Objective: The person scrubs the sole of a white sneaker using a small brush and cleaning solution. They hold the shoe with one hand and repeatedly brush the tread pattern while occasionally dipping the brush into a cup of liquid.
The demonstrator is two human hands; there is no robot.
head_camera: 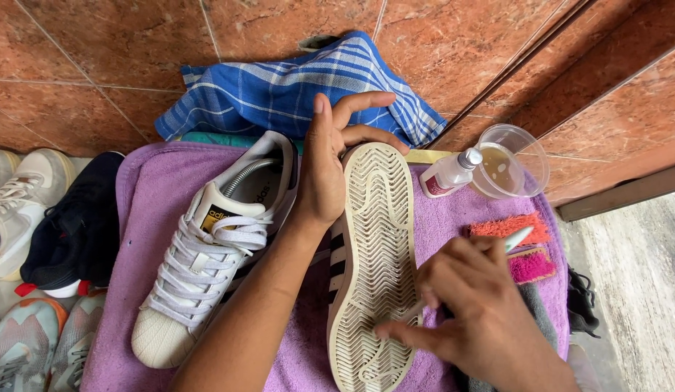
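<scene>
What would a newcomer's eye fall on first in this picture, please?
The upturned shoe sole at centre, steadied at its heel by the left hand while the right hand works a small brush over the tread. Left of it, its white partner shoe lies on a purple towel.

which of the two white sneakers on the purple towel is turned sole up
The sneaker on the right, gripped by the left hand. The other sneaker sits upright, laces showing.

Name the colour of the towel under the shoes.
Purple towel, seen clearly in the head view.
</scene>
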